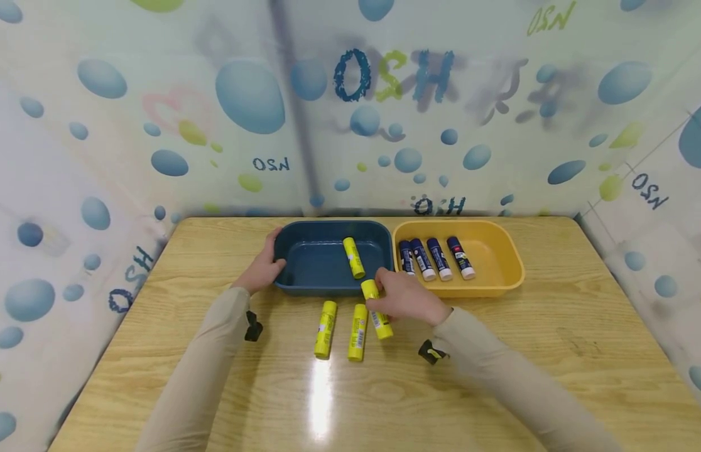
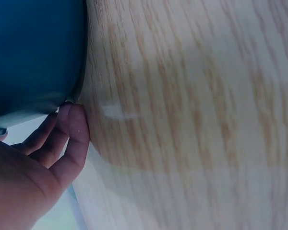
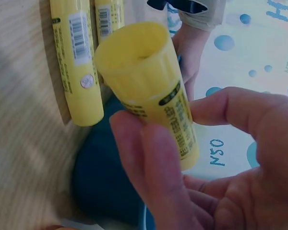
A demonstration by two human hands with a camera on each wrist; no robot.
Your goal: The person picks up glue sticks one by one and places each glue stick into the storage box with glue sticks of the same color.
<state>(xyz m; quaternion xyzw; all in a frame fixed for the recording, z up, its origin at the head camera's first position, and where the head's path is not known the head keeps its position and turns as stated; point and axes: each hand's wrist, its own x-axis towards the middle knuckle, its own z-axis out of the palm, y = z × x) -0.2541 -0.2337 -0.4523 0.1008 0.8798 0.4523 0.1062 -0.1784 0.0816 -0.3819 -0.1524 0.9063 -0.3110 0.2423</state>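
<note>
My right hand point(image 1: 406, 295) pinches a yellow glue stick point(image 3: 175, 115) between thumb and fingers, tilted above the table just in front of the blue tray point(image 1: 328, 291). In the right wrist view its hollow end faces the camera. My left hand point(image 1: 262, 269) grips the blue tray's left end, thumb at the rim and fingers along the outer wall point(image 2: 33, 57). Inside that tray lies one yellow glue stick point(image 1: 353, 258). Two more yellow glue sticks, one on the left point(image 1: 325, 329) and one on the right point(image 1: 357, 333), lie on the table in front of it.
A yellow-orange tray point(image 1: 500, 270) stands against the blue tray's right side, holding several dark blue glue sticks point(image 1: 438, 258) with white ends. Both trays sit near the back edge of the wooden table point(image 1: 526, 351). Behind rises a patterned sheet point(image 1: 475, 125).
</note>
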